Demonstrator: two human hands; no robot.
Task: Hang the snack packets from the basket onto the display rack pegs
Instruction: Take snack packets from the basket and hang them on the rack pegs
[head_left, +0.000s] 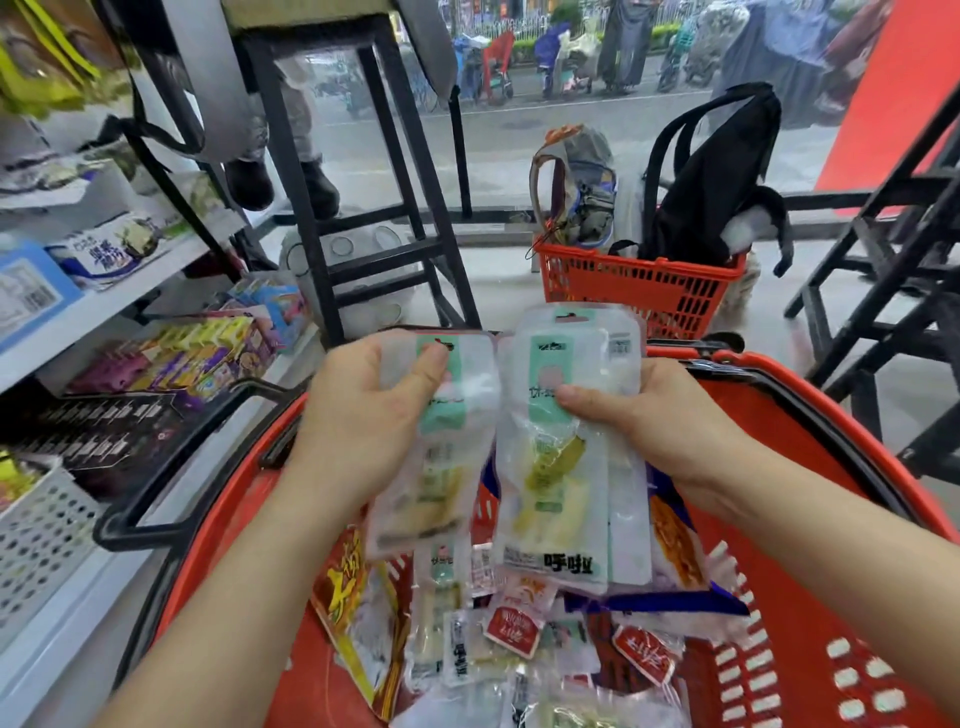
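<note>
At the far left a shelf carries boxed goods; I can't make out any pegs from here. The left hand pinches a pale green-striped packet, thumb curled over its top. Just beside it the right hand grips a matching packet, thumb pressed across the front. Both are held above the near red basket, where loose packets are heaped. This looks like the picking-out step. Next, I'd judge, each packet's top hole must be lined up with a peg and slid on.
</note>
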